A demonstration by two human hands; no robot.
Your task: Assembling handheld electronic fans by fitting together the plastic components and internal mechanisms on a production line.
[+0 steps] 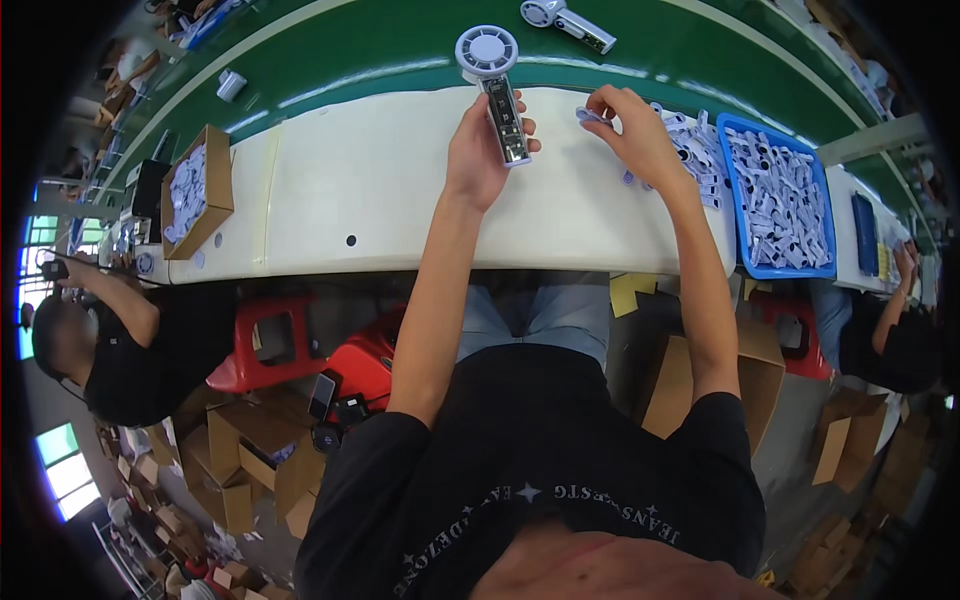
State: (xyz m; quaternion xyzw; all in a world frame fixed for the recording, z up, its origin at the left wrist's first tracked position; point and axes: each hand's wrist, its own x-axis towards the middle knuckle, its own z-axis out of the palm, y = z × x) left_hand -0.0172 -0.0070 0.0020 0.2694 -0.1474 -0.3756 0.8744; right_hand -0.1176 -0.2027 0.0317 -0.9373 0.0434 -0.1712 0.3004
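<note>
My left hand (474,158) is closed round the handle of a pale lavender handheld fan (487,52), held upright over the white table (340,185). The handle's front is uncovered and shows a dark circuit board inside; the round grille is at the far end. To the right, my right hand (640,140) pinches a small pale lavender plastic part (593,117) between thumb and fingers, apart from the fan. Just beyond that hand lies a loose pile of similar pale parts (703,150), partly hidden behind my wrist.
A blue plastic basket (744,240) full of pale parts stands at the right. Another opened fan (568,24) and a pale piece (231,85) lie on the green conveyor (370,50). A cardboard box (218,192) of parts sits left. People work on both sides.
</note>
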